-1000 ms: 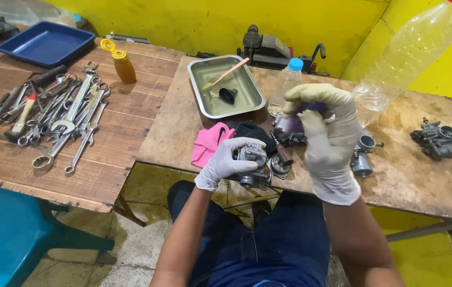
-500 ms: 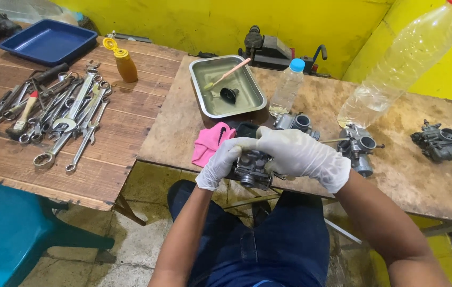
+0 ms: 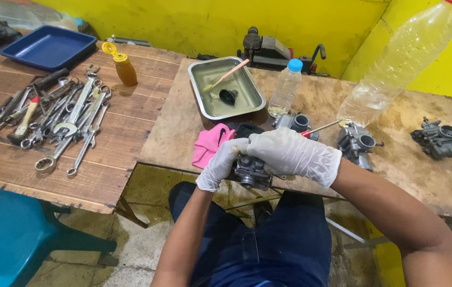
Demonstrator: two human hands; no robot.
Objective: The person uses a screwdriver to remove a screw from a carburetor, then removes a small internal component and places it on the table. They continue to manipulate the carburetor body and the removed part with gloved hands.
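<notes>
Your right hand (image 3: 295, 154) has come down from where it hung above the bench 1.0 s ago, raised with something dark at its fingertips, and by 0.5 s ago it had already dropped onto the carburetor (image 3: 251, 172); now it lies flat over the top of it, fingers pressed together and curled across the body, so both gloved hands are back on the same part and the work reads as refitting or seating a piece rather than fetching one. Going left to right: far out to the left of your left hand (image 3: 220, 163) lies the spread of wrenches (image 3: 69, 127) on the plank table, with the blue tray (image 3: 49, 48) beyond them and the amber squeeze bottle (image 3: 124, 68) nearer in. Your left hand is cupped round the carburetor's left side, fingers closed on it from below, and just behind it sits the pink rag (image 3: 210, 146). The carburetor itself is held between both hands at the near edge of the bench, over your lap: dark grey cast metal, grimy, with a round bore facing down toward you; its top is hidden under your right palm. Beyond your hands stands the steel pan (image 3: 204, 109) with a brush in it. To the right of your right hand stand the small water bottle (image 3: 285, 87), a 2nd carburetor (image 3: 358, 144), the large tilted plastic bottle (image 3: 396, 69), and a 3rd carburetor (image 3: 438, 139) well apart.
</notes>
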